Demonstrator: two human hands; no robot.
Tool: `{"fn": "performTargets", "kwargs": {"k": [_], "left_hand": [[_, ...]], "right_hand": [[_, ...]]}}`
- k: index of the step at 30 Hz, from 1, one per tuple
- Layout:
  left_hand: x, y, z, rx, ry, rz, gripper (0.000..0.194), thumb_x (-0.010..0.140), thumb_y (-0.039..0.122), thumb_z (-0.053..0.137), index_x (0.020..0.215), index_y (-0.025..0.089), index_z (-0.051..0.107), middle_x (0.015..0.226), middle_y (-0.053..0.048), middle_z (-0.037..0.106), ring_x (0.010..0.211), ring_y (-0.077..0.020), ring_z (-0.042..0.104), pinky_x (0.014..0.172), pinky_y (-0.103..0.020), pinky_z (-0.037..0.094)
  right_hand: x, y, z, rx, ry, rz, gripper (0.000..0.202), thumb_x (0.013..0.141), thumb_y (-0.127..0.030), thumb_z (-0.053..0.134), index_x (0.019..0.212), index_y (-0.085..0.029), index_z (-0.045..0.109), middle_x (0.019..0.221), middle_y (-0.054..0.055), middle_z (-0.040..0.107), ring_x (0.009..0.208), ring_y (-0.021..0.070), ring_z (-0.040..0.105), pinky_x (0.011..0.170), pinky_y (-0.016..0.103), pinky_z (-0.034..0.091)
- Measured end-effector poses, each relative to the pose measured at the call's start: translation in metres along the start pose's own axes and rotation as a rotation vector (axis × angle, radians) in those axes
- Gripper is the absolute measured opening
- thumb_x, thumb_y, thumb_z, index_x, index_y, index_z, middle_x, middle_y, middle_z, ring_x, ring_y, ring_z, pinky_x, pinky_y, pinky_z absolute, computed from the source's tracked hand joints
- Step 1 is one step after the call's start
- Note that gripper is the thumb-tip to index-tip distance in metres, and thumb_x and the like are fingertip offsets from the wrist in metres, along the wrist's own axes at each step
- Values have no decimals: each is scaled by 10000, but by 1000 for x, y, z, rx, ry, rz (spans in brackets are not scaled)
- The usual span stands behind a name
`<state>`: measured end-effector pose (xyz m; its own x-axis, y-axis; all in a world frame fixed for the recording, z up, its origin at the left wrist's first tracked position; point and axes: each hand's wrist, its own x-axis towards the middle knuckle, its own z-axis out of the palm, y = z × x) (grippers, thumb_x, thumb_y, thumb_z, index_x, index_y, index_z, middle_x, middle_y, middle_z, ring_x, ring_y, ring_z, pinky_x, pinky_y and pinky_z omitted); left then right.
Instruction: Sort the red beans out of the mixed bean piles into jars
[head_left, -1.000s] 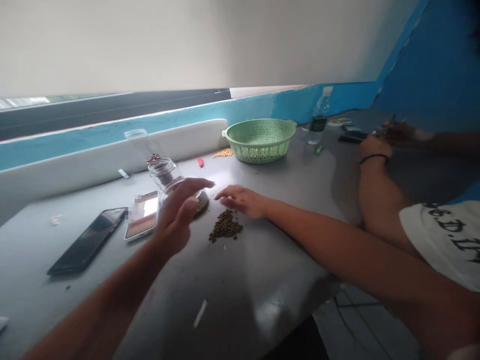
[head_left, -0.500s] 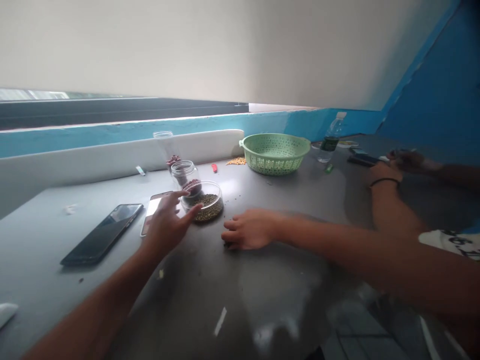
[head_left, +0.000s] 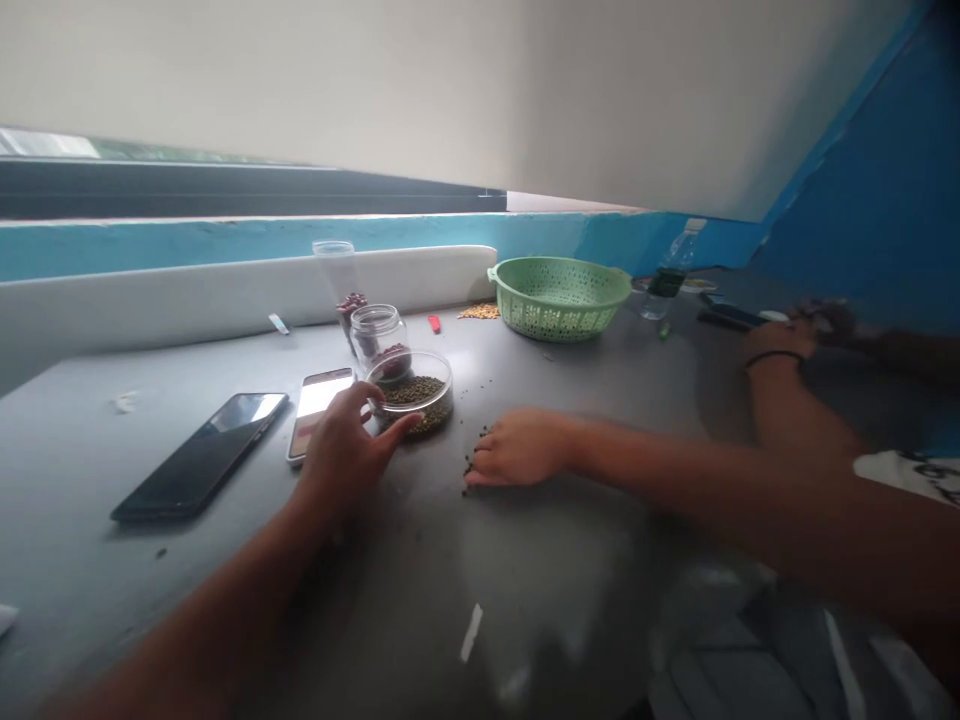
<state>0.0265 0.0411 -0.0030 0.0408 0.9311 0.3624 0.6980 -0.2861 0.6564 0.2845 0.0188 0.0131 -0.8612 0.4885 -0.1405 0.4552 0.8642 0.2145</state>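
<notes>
A low, clear round jar [head_left: 448, 388] of dark green mung beans [head_left: 416, 388] stands on the table. My left hand [head_left: 352, 435] grips its near left side, thumb along the front wall and fingers at the rim. To its right, my right hand [head_left: 517, 447] rests palm down with its fingers curled on the tabletop. Several loose mung beans [head_left: 467, 470] lie around those fingertips; whatever is under the palm is hidden. Behind the low jar are a clear jar with red beans [head_left: 393, 362] and a taller clear container with dark red beans [head_left: 352, 300].
Two phones [head_left: 206, 450] [head_left: 319, 400] lie at the left. Further back are a green basket [head_left: 555, 315], yellow kernels [head_left: 480, 312] and a red object [head_left: 434, 324]. A bottle [head_left: 664, 285] stands at the back right, near another person's hands [head_left: 780, 340]. A white strip [head_left: 471, 632] lies in front.
My left hand has closed in on the low jar's side. My right hand's fingers have shifted over the table, and more loose mung beans show beside them. The view has tilted slightly.
</notes>
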Motion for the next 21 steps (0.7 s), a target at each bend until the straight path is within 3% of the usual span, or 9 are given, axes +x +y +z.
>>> {"fn": "performTargets", "kwargs": {"k": [3, 5, 9, 12, 16, 21], "left_hand": [[0, 0, 0, 8, -13, 7, 559, 760, 705, 730, 1037, 244, 577, 1218, -125, 686, 1069, -369, 735, 882, -525, 621], [0, -1, 1, 15, -22, 23, 550, 765, 703, 733, 1032, 248, 579, 1172, -121, 690, 1029, -366, 730, 857, -523, 614], [0, -2, 3, 21, -13, 101, 496, 810, 651, 731, 1042, 242, 572, 1154, -122, 674, 986, -334, 706, 852, -513, 610], [-1, 0, 1, 30, 6, 206, 438, 823, 594, 751, 1001, 238, 567, 1119, -101, 670, 1016, -312, 686, 912, -500, 605], [-3, 3, -1, 69, 19, 313, 363, 856, 521, 756, 1019, 246, 585, 1147, -85, 695, 1051, -289, 686, 940, -460, 591], [-2, 0, -3, 109, 36, 332, 338, 889, 496, 734, 1063, 237, 604, 1135, -91, 708, 1028, -286, 702, 888, -433, 595]], "right_hand": [[2, 1, -14, 23, -61, 124, 527, 1152, -440, 377, 903, -172, 756, 901, 73, 798, 691, 148, 663, 592, 310, 294], [5, 7, -30, 46, -28, 237, 552, 1157, -437, 360, 882, -164, 754, 863, 72, 785, 671, 145, 628, 608, 316, 290], [29, 27, -72, 119, 210, 382, 600, 1170, -396, 300, 879, -140, 758, 784, 65, 723, 678, 144, 581, 669, 312, 335], [67, 41, -94, 135, 313, 354, 591, 1164, -360, 297, 918, -109, 772, 822, 96, 721, 734, 169, 600, 729, 319, 385], [113, 49, -92, 195, 333, 262, 484, 1127, -310, 386, 976, -77, 783, 881, 143, 743, 785, 203, 621, 792, 345, 435], [123, 53, -78, 294, 270, 293, 407, 1095, -307, 459, 1002, -89, 791, 969, 153, 772, 849, 218, 640, 814, 345, 449]]}}
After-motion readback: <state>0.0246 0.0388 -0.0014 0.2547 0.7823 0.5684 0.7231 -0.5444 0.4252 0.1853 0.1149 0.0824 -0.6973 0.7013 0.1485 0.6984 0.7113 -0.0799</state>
